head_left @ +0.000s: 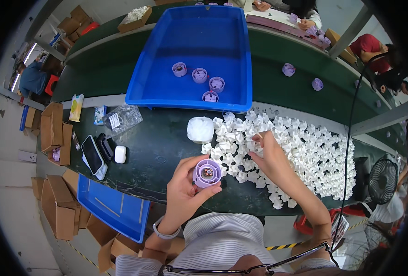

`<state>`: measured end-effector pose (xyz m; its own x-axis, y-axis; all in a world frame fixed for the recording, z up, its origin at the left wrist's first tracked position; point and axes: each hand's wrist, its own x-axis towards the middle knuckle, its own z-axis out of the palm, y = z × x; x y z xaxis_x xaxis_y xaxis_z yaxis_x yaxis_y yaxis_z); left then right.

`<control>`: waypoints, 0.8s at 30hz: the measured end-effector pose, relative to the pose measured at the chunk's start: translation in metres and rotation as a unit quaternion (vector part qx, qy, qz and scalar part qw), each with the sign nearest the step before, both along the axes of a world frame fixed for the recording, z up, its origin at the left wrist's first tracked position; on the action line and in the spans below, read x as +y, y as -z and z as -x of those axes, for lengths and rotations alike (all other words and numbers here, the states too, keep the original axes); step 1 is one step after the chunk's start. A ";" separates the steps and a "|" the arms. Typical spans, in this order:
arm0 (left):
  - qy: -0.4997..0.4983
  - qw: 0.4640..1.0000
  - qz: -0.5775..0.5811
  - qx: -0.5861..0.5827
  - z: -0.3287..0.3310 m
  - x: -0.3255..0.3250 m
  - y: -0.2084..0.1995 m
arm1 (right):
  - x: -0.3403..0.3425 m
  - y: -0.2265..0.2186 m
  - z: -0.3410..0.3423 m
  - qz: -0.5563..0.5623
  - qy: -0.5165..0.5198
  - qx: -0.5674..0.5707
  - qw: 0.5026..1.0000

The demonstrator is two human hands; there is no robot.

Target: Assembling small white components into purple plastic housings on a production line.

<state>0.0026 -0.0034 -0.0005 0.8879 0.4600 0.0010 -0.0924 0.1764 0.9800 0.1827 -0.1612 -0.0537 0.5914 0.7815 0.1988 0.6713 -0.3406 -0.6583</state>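
Note:
My left hand [184, 186] grips a lilac round motor housing [207, 173] from the side, its open face turned up. Inside its ring a small core with copper-coloured windings shows. My right hand [273, 161] hovers over a broad spread of white star-shaped plastic pieces [305, 156], thumb and forefinger apart. A pale sliver shows at the forefinger's tip; whether it is held I cannot make out. Just beyond the left hand sits a white rounded block [200, 129], beside the edge of the white pieces.
Several lilac housings [199, 75] lie in a large blue tray [135, 87] at the back. Others [288, 69] lie on the green belt. At left are a phone [92, 154], a white case [120, 154] and a plastic bag [125, 120]. A black fan [382, 181] stands right.

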 end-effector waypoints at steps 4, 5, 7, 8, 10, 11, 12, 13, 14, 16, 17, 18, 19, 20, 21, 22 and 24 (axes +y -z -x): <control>-0.008 1.000 0.005 0.007 0.004 0.000 0.004 | 0.007 -0.002 -0.001 -0.006 0.035 -0.057 0.998; -0.008 1.000 0.006 0.007 0.004 0.000 0.004 | 0.009 -0.004 -0.001 -0.027 0.064 -0.058 0.996; -0.006 1.000 0.022 0.014 0.005 -0.001 0.003 | 0.014 -0.002 -0.005 -0.019 0.065 -0.060 0.996; -0.004 1.000 0.022 0.013 0.004 -0.001 0.003 | 0.016 0.000 -0.008 -0.012 0.067 -0.062 0.996; 0.000 1.000 0.013 0.005 0.003 -0.002 0.004 | 0.016 0.007 -0.012 0.000 0.058 -0.080 0.995; -0.001 1.000 0.012 0.005 0.003 -0.002 0.004 | 0.017 0.009 -0.013 0.012 0.045 -0.096 0.994; 0.004 1.000 0.000 0.003 0.002 -0.002 0.004 | 0.018 0.008 -0.014 0.012 0.045 -0.096 0.994; 0.010 1.000 -0.011 0.002 0.002 -0.002 0.003 | 0.019 0.007 -0.015 0.015 0.063 -0.066 0.996; 0.008 1.000 -0.011 0.001 0.002 -0.003 0.003 | 0.019 0.003 -0.016 0.019 0.080 -0.037 0.996; -0.006 1.000 0.005 -0.011 0.000 -0.006 0.004 | 0.016 -0.007 -0.016 -0.005 0.076 0.038 0.996; -0.009 1.000 0.005 -0.011 -0.001 -0.007 0.006 | 0.016 -0.012 -0.015 -0.030 0.070 0.114 0.991; -0.009 1.000 0.016 -0.024 -0.003 -0.008 0.009 | 0.015 -0.015 -0.012 -0.029 0.068 0.114 0.991; -0.008 0.999 0.027 -0.038 -0.004 -0.008 0.011 | 0.012 -0.018 -0.008 -0.119 0.041 0.277 0.953; -0.012 0.999 0.027 -0.038 -0.006 -0.009 0.011 | 0.010 -0.022 -0.003 -0.203 0.010 0.431 0.879; -0.008 0.999 0.016 -0.031 -0.008 -0.009 0.012 | 0.009 -0.027 0.003 -0.201 0.008 0.432 0.879; -0.005 1.000 0.005 -0.024 -0.010 -0.010 0.013 | 0.009 -0.033 0.011 -0.212 -0.011 0.451 0.867; -0.003 0.999 -0.027 -0.022 -0.014 -0.011 0.013 | 0.007 -0.046 0.020 -0.235 -0.049 0.474 0.847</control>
<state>0.0168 -0.0147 -0.0134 0.8838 0.4634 0.0651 -0.1362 0.1217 0.9832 0.1623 -0.1542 -0.0080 0.5969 0.8019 -0.0269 -0.2254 0.1353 -0.9648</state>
